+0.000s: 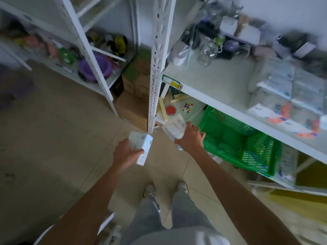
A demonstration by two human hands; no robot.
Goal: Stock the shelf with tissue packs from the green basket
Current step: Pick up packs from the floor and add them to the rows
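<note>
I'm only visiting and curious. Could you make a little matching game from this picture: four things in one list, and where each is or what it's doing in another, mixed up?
Things:
1. green basket
2. purple bowl
3. glass jar
4. left hand

Places or states:
A. grips a tissue pack
B. under the white shelf board
C. on top of the white shelf board
D. on the left-hand rack

Pairs: 1-B, 2-D, 3-C, 4-A

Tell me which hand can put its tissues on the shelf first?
Probably the right hand. It grips a tissue pack beside the green basket, close to the shelf. The left hand holds the other pack farther out over the floor.
</note>
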